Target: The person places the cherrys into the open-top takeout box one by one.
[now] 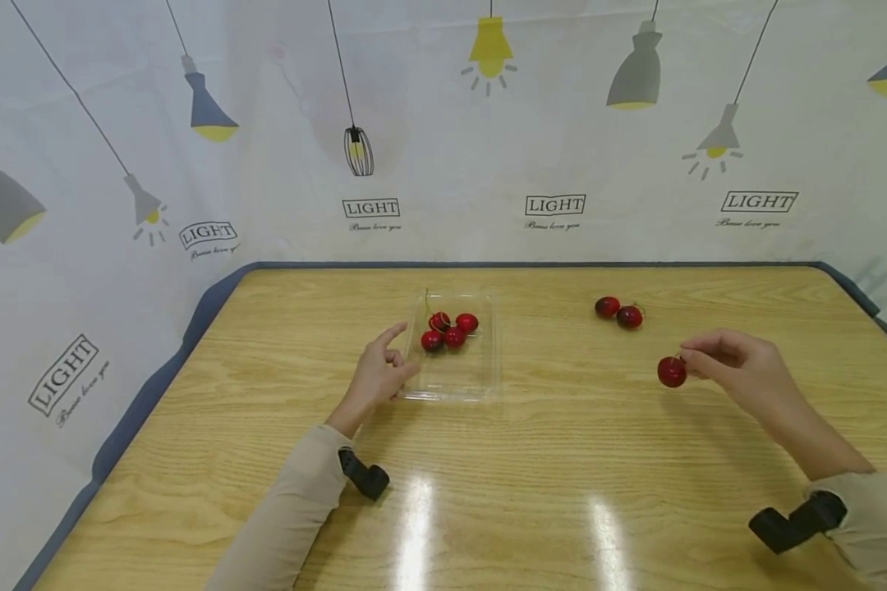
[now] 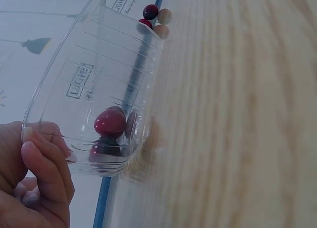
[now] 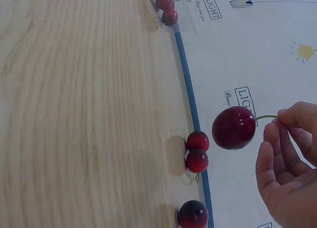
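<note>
My left hand [image 1: 380,369] pinches the left rim of a clear plastic box [image 1: 451,386] between thumb and fingers, as the left wrist view shows. Several dark red cherries lie inside toward its far side, among them one cherry [image 1: 467,322] at the right; a stem sticks up from the group. Over the table at the right, my right hand [image 1: 746,369] pinches the stem of a cherry [image 3: 234,128], which hangs off the wood. Beyond that hand, a cherry [image 1: 607,308] and another cherry [image 1: 630,317] rest side by side on the table.
The wooden table [image 1: 562,427] has a blue edge along its back and sides. Behind it hangs a white sheet [image 1: 443,98] printed with lamps. In the right wrist view, a further cherry [image 3: 193,215] lies near the bottom. A black camera [image 1: 798,521] sits on the right wrist.
</note>
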`<state>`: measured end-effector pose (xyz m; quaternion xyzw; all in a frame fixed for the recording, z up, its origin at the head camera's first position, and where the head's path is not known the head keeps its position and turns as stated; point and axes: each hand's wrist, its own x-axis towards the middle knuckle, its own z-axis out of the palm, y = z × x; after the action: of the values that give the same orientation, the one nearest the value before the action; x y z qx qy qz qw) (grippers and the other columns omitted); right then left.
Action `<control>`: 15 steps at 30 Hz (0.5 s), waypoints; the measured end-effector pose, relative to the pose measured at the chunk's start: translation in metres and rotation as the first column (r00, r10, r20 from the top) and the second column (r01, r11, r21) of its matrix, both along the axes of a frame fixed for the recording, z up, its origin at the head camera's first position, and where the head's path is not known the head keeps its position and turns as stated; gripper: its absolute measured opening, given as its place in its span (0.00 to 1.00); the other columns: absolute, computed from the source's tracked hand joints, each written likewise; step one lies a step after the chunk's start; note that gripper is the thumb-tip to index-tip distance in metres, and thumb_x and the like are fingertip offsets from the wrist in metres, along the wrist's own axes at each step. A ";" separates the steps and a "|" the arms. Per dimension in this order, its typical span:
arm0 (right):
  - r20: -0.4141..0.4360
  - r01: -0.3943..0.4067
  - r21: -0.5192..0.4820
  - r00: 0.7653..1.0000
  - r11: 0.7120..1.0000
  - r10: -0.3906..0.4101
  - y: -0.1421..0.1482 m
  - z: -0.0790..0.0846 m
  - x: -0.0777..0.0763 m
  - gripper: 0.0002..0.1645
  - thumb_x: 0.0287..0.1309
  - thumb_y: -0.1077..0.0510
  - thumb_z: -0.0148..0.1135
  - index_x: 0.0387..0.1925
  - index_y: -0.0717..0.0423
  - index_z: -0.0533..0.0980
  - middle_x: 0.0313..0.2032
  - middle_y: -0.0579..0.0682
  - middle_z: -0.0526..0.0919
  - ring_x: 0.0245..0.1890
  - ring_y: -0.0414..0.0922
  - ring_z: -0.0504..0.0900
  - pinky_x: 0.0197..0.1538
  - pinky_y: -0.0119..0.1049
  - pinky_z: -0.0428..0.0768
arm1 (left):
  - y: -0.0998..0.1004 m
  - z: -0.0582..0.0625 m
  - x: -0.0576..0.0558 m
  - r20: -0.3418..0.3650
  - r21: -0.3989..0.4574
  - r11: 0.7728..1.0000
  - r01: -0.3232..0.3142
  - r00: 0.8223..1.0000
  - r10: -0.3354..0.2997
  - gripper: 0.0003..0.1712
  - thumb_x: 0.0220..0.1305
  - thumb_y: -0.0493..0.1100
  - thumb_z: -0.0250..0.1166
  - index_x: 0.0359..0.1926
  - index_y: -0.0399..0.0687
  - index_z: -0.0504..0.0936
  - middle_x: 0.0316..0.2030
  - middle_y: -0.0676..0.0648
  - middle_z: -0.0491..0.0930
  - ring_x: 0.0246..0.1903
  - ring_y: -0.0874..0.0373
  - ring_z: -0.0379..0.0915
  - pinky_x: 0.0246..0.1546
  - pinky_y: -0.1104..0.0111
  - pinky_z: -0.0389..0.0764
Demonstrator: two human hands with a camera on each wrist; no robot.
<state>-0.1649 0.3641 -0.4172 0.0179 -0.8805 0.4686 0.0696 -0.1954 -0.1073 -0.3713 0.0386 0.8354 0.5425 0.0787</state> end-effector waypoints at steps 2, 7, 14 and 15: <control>-0.003 -0.037 -0.032 0.999 0.999 0.037 -0.009 0.009 0.000 0.21 0.53 0.46 0.57 0.45 0.55 0.74 0.37 0.49 0.79 0.34 0.41 0.79 0.33 0.28 0.77 | 0.000 0.000 0.000 0.004 0.006 1.000 -0.002 1.000 0.002 0.38 0.53 0.31 0.58 0.65 0.48 0.57 0.12 0.51 0.62 0.06 0.62 0.56 0.08 0.72 0.60; 0.003 -0.085 -0.041 0.996 0.996 0.085 -0.045 0.051 0.013 0.18 0.55 0.51 0.57 0.43 0.59 0.74 0.34 0.45 0.79 0.32 0.40 0.78 0.32 0.29 0.77 | -0.001 0.000 0.001 0.012 0.014 1.000 0.003 1.000 -0.003 0.38 0.53 0.31 0.58 0.65 0.46 0.56 0.13 0.51 0.61 0.06 0.61 0.55 0.08 0.72 0.60; -0.020 -0.130 -0.028 0.991 0.991 0.130 -0.087 0.093 0.024 0.11 0.56 0.55 0.56 0.37 0.58 0.74 0.30 0.39 0.77 0.28 0.35 0.75 0.29 0.26 0.73 | -0.001 0.000 0.000 0.001 0.012 1.000 0.003 1.000 -0.003 0.39 0.52 0.31 0.58 0.65 0.46 0.56 0.13 0.51 0.61 0.06 0.62 0.55 0.08 0.72 0.60; -0.022 -0.136 -0.033 0.991 0.990 0.136 -0.090 0.095 0.024 0.11 0.56 0.55 0.56 0.37 0.59 0.74 0.30 0.39 0.78 0.28 0.35 0.75 0.29 0.26 0.73 | -0.001 0.000 0.000 0.001 0.012 1.000 0.003 1.000 -0.003 0.39 0.52 0.31 0.58 0.65 0.46 0.56 0.13 0.51 0.61 0.06 0.61 0.56 0.08 0.72 0.60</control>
<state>-0.1414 0.2738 -0.3224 0.0813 -0.8683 0.4872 0.0466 -0.1953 -0.1084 -0.3711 0.0399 0.8321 0.5474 0.0795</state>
